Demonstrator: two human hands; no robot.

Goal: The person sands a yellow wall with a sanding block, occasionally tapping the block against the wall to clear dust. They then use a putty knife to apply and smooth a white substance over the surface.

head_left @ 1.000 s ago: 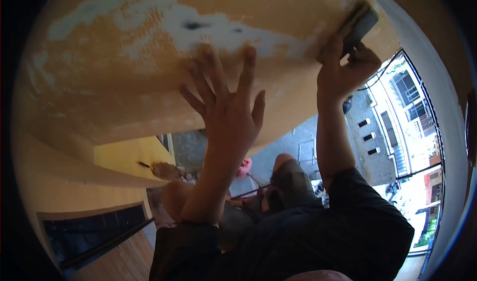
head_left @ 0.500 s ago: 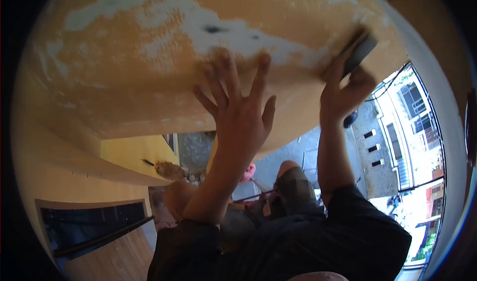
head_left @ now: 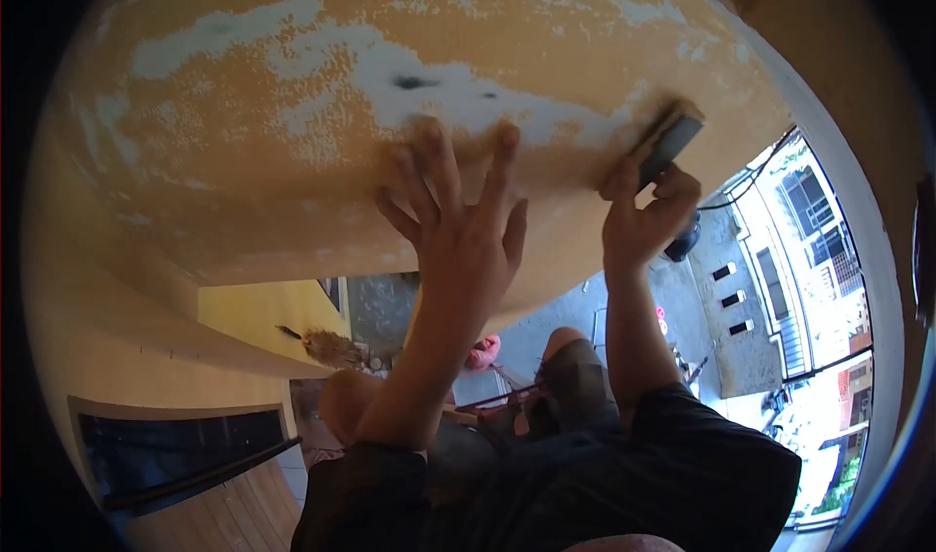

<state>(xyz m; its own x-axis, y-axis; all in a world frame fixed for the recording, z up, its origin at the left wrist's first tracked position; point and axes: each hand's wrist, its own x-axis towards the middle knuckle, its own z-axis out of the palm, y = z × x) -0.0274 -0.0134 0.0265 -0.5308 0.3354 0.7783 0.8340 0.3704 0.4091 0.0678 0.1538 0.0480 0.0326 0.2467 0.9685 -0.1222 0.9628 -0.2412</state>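
My left hand point(head_left: 466, 230) is raised with its fingers spread, the fingertips at the yellow-orange wall surface point(head_left: 292, 201) and nothing held. To its right, my right hand point(head_left: 648, 211) grips a flat grey scraper-like block point(head_left: 669, 150), tilted, with its far edge against the same surface. What exactly the tool is cannot be made out. Irregular whitish patches point(head_left: 380, 64) spread over the surface above both hands, with a small dark mark point(head_left: 414, 82) in them.
Far below are a grey floor point(head_left: 575, 308), a pink object point(head_left: 483, 351) and red bars near my knees. A dark window opening point(head_left: 185, 450) lies at lower left, a bristly brown bundle point(head_left: 331, 348) above it. Bright buildings point(head_left: 809, 201) show at right beyond dark cables.
My right hand and the grey tool have moved left and slightly down across the surface. The left hand stays spread in nearly the same place, and the view has shifted a little.
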